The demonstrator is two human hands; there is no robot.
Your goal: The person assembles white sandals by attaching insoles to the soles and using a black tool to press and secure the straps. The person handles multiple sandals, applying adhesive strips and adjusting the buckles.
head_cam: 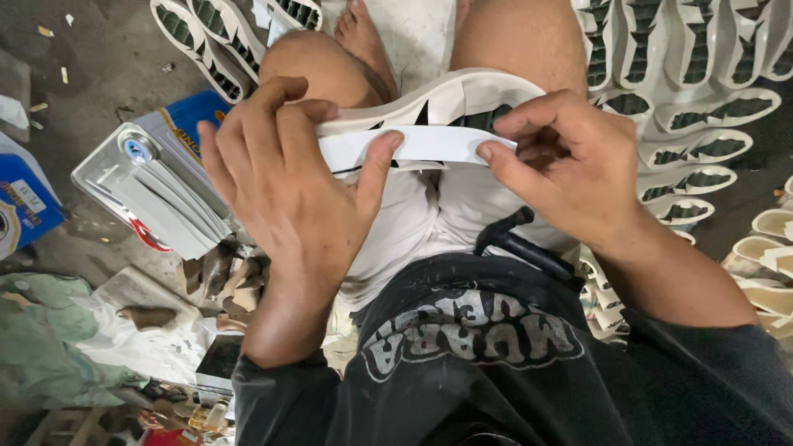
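A white shoe sole point(462, 92) with black cut-out patches rests across my lap, just above my knees. My left hand point(281, 177) grips its left end, thumb pressing a white paper-like strip point(429, 142) against the sole's near side. At the strip's right end, the thumb and fingers of my right hand point(562, 161) pinch it onto the sole. Both hands hold the sole and strip together. I sit with bare legs, in white shorts and a dark shirt.
Many white soles with black patches point(702, 99) lie stacked on the right, with more at the top left point(206, 37). A metal tin with a stack of grey strips point(157, 198) on it sits on the left. A blue box point(21, 202) and rags lie further left.
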